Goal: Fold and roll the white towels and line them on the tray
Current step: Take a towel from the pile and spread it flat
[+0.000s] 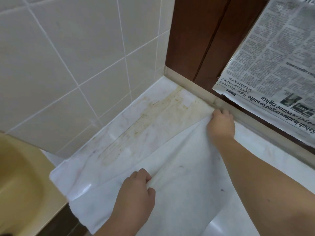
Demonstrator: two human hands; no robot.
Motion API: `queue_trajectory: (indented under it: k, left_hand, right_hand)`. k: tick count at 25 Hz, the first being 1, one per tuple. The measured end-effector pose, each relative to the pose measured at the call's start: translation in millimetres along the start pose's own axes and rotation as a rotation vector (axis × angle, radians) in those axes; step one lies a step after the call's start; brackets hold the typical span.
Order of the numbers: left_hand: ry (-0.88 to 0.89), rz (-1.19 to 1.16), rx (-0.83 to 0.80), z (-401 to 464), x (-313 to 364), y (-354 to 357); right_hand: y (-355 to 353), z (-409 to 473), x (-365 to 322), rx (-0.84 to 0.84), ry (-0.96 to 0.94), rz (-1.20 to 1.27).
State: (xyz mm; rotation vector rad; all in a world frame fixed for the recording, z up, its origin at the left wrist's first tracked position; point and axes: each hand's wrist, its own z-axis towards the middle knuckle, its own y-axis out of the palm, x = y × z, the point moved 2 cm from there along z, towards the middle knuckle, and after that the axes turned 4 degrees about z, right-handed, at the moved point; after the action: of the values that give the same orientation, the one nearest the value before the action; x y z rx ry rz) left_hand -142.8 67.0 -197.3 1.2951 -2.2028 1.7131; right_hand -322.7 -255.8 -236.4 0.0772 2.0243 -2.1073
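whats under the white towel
The towel lies on a white marble counter, stained yellowish beside it. Both hands, left and right, grip its edge. Whatever lies beneath the cloth is hidden.

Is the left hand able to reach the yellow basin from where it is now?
Probably yes. The left hand grips the white towel, and only bare counter lies between it and the yellow basin; it must let go first.
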Motion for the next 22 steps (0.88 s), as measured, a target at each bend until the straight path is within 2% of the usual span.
queue_trajectory:
  k: [4, 11, 16, 22]
  left_hand:
    - [-0.048, -0.056, -0.099, -22, -8, -18]
    - [-0.212, -0.248, -0.109, -58, -56, -64]
    - [-0.295, -0.193, 0.054, -60, -112, -82]
    - [-0.434, -0.201, 0.144, -48, -155, -63]
  right_hand:
    - [-14, -3, 7, -0.13, 0.027, 0.012]
    - [-16, -1, -1, -0.365, -0.08, -0.275]
    - [-13, -9, -2, -0.356, -0.104, -0.24]
    - [-11, -12, 3, -0.342, -0.113, -0.161]
